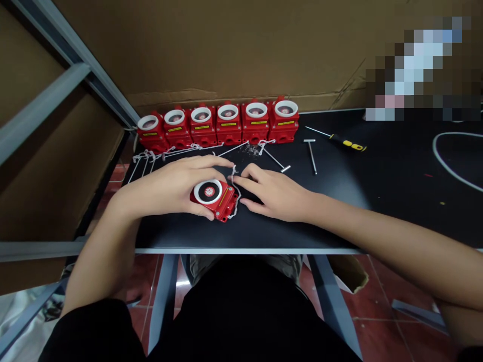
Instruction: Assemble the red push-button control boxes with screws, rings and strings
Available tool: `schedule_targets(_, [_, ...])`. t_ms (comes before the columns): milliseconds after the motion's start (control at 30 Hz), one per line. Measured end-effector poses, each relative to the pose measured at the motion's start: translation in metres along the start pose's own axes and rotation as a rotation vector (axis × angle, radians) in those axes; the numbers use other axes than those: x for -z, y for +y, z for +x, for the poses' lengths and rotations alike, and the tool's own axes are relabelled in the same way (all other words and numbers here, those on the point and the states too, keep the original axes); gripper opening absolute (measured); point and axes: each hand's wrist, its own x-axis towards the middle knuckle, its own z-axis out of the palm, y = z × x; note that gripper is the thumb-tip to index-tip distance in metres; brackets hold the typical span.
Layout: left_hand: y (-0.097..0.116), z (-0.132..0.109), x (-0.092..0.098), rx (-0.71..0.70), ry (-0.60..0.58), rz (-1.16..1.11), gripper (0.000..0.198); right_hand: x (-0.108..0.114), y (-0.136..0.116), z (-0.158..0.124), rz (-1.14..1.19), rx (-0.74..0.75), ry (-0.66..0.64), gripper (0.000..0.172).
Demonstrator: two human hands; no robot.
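Note:
A red alarm box (225,202) with a white ring round its dark face lies tilted on the black table. My left hand (181,183) is closed round it, the thumb along its near side and the index finger stretched past its far side. A pale cord (238,193) runs from the box's lower right corner up to my left index fingertip. My right hand (273,193) is just right of the box, fingers apart, with the index fingertip at the cord; whether it touches the cord firmly I cannot tell.
A row of several similar red boxes (228,125) stands along the back, with pale cords (181,151) before it. To the right lie two T-handled tools, one a T-handle wrench (312,158), and a yellow-black screwdriver (345,143). A white cable (439,158) curves at far right. Grey frame bars (71,83) rise at left.

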Motion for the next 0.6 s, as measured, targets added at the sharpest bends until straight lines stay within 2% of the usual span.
schedule_targets(67, [-0.001,0.002,-0.001,-0.027,-0.007,-0.016,0.048,-0.001,0.003,0.003,0.145,-0.031,0.012,0.048])
schedule_targets(167, [0.001,0.004,-0.002,-0.048,-0.008,-0.033,0.047,0.001,0.007,0.010,0.501,-0.118,0.057,0.038])
schedule_targets(233, [0.003,0.004,-0.002,-0.049,-0.011,-0.036,0.047,0.007,0.009,0.013,0.679,-0.183,0.070,0.039])
schedule_targets(300, [0.005,0.002,0.000,-0.011,-0.011,-0.029,0.048,0.017,0.011,0.012,0.740,-0.251,0.055,0.043])
schedule_targets(367, [0.006,-0.002,0.002,0.076,-0.001,-0.006,0.052,0.031,0.012,0.008,0.693,-0.334,0.036,0.039])
schedule_targets(467, [0.009,-0.008,0.005,0.231,0.019,0.062,0.064,0.053,0.011,-0.005,0.431,-0.451,-0.008,0.035])
schedule_targets(533, [0.011,-0.009,0.006,0.290,0.027,0.102,0.070,0.066,0.009,-0.014,0.273,-0.479,-0.139,0.044])
schedule_targets(600, [0.013,-0.009,0.006,0.318,0.032,0.123,0.069,0.078,0.006,-0.021,0.250,-0.461,-0.365,0.054])
